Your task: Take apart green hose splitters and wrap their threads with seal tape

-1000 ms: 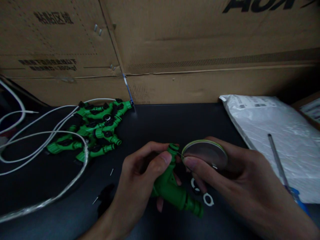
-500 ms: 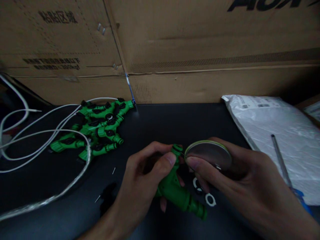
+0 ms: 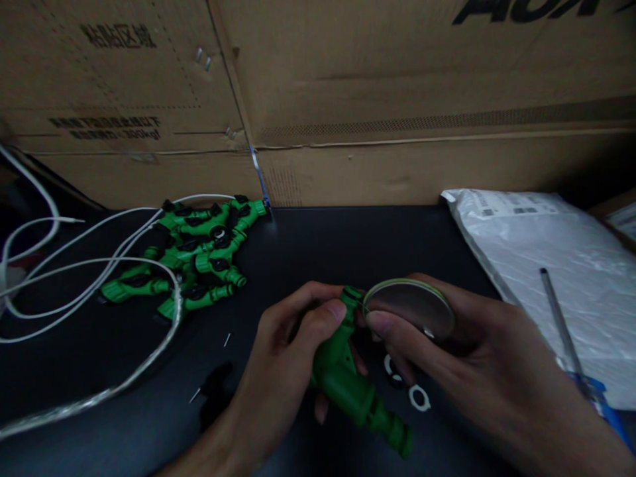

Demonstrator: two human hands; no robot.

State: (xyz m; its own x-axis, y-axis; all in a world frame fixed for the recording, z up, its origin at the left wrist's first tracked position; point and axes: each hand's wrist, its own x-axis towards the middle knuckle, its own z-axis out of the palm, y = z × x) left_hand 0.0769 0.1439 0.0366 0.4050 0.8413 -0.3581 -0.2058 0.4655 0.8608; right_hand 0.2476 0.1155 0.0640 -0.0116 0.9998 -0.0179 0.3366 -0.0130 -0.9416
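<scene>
My left hand (image 3: 293,351) is closed around a green plastic Y-shaped hose connector (image 3: 348,384), its thumb near the narrow upper end. The thicker branch points down and right. Close beside that upper end, my right hand (image 3: 462,358) grips a round, flat, greyish disc with a yellow-green rim (image 3: 410,305), tilted up. A thin dark line spans the small gap between disc and connector; what it is I cannot make out. Under the right fingers lie white rings (image 3: 419,397), one partly hidden, and a black ring.
Several green connectors with black valves (image 3: 199,252) lie in a heap at left, beside looped white cables (image 3: 124,248). Two small pins (image 3: 227,340) and a black part (image 3: 216,391) are left of my hands. A white padded bag (image 3: 551,265) and a blue-handled screwdriver (image 3: 564,318) lie right. Cardboard (image 3: 348,79) stands behind.
My right hand and the disc have shifted slightly left, nearer the connector. The connector's lower end has dipped a little. Both grips stay the same.
</scene>
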